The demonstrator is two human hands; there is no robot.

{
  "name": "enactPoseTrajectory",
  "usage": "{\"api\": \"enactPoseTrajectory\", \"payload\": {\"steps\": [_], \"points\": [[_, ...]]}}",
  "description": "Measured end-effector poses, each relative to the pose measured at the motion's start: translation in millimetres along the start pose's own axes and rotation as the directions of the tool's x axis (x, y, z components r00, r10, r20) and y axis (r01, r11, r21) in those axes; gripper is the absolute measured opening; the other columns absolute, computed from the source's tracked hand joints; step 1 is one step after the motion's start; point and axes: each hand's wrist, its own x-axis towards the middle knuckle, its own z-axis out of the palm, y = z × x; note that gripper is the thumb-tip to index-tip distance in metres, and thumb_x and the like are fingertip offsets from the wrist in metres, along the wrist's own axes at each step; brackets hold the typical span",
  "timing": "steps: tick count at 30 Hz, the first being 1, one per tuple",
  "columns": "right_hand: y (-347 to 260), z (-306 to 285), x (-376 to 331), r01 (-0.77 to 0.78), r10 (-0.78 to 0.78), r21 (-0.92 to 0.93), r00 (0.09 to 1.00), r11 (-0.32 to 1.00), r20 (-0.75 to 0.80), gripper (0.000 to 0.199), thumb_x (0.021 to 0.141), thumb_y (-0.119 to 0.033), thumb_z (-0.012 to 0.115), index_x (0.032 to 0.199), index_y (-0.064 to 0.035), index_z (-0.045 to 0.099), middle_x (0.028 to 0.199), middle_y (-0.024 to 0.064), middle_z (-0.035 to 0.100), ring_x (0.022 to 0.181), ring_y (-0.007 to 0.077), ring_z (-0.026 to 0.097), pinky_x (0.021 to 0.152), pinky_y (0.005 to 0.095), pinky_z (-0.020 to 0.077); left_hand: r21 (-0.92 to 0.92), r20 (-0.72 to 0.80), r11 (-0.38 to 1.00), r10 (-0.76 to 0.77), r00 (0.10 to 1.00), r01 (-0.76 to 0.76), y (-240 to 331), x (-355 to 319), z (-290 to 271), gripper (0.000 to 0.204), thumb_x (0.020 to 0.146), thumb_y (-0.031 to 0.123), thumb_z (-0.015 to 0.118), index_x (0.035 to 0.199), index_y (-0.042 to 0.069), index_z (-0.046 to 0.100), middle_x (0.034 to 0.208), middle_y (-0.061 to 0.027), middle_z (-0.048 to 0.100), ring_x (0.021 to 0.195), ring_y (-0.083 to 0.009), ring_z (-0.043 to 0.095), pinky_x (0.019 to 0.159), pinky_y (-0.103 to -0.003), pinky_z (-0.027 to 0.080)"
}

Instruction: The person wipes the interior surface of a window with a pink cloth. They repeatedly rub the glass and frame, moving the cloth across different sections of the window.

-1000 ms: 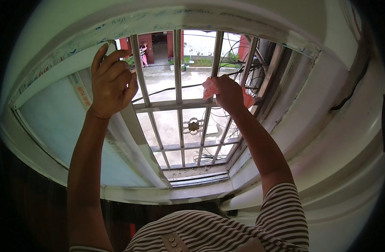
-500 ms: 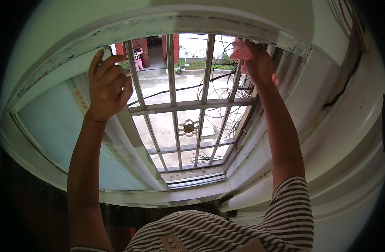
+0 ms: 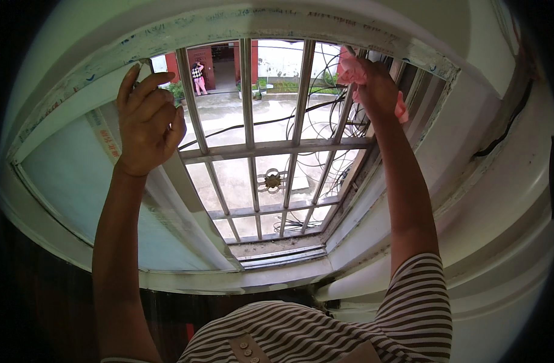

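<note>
Right hand (image 3: 378, 89), closed around a crumpled pink cloth (image 3: 352, 71) that protrudes on both sides, raised at the upper right of the metal bars (image 3: 248, 97); apparently wiping, any further stroke calling for a firm hold. Left hand (image 3: 147, 124), loosely curled, beside the frosted sash (image 3: 74, 163); grip indeterminable.

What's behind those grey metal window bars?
Black cables, a pale yard and a person in pink trousers. The right hand and its crumpled pink cloth hide whatever's behind them.
</note>
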Motion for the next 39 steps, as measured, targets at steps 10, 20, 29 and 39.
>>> {"api": "enactPoseTrajectory", "payload": {"steps": [10,20,29,39], "points": [[2.2,19.5,-45.2,0.038,-0.037,0.041,0.999,0.998,-0.007,0.050,0.071,0.000,0.063,0.116,-0.0205,0.061,0.094,0.0100,0.060,0.087,0.0321,0.062,0.071,0.0422,0.0515,-0.012,-0.020,1.000,-0.001,1.000,0.001,1.0,1.0,0.6,0.003,0.073,0.000,0.062,0.070,0.001,0.061,0.086,-0.0089,0.059,0.110,-0.0285,0.058,0.110,-0.053,0.029],[-14.7,24.5,-95.4,-0.024,0.012,0.072,0.986,0.997,0.165,0.033,0.075,-0.006,0.064,0.106,-0.0171,0.064,0.087,0.0096,0.061,0.081,0.0294,0.063,0.066,0.0413,0.0515,0.013,-0.010,1.000,-0.005,1.000,0.005,0.8,0.6,1.8,0.003,0.073,0.001,0.061,0.071,0.001,0.061,0.086,-0.0092,0.059,0.110,-0.0277,0.058,0.109,-0.053,0.029],[-20.6,11.9,-100.8,-0.484,0.290,0.260,0.790,0.836,0.541,0.028,0.078,-0.015,0.063,0.105,-0.0144,0.065,0.097,0.0131,0.068,0.092,0.0319,0.065,0.080,0.0420,0.0521,0.004,-0.020,1.000,-0.022,1.000,0.022,1.8,2.6,0.3,0.006,0.074,0.003,0.063,0.069,0.003,0.061,0.082,-0.0071,0.060,0.110,-0.0259,0.058,0.109,-0.052,0.029],[-68.0,-42.8,-24.0,-0.323,0.197,0.399,0.925,0.858,0.327,0.035,0.077,-0.007,0.058,0.111,-0.0115,0.063,0.104,0.0136,0.067,0.097,0.0326,0.064,0.085,0.0375,0.0504,0.014,-0.007,1.000,-0.019,1.000,0.019,0.0,2.7,-0.1,0.010,0.076,0.005,0.063,0.067,0.004,0.059,0.080,-0.0065,0.059,0.108,-0.0249,0.059,0.108,-0.051,0.030]]}}
